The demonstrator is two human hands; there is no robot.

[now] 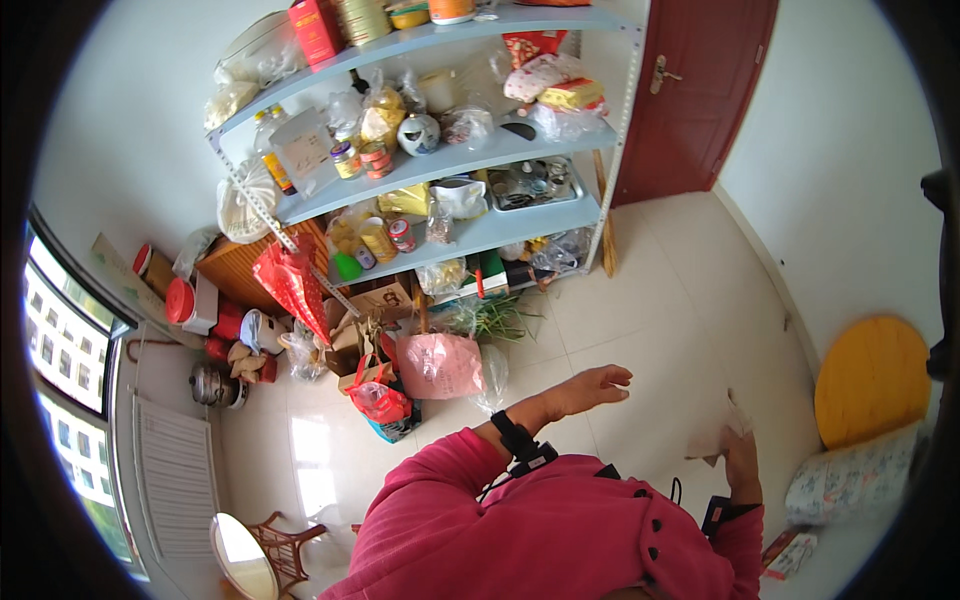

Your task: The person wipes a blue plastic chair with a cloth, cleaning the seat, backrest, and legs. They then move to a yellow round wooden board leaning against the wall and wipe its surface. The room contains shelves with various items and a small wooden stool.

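My left hand [592, 390] reaches out over the tiled floor, palm down, with its fingers apart and nothing in it. Lower on the right, my right hand [741, 454] grips a crumpled, pale cloth or paper [718, 439], whose exact kind is blurred. Both wrists carry black straps with small devices. Left of my left hand, a pink plastic bag [441, 366] lies on the floor beside a red bag [379, 401] and a bunch of green leafy stalks [499, 316].
A metal shelf unit [450, 154] full of jars, bags and boxes stands ahead, with a straw broom [609, 244] by its right post. A dark red door [697, 90] is behind. A round yellow board [872, 382] leans at the right wall; a round-topped table [244, 555] stands lower left.
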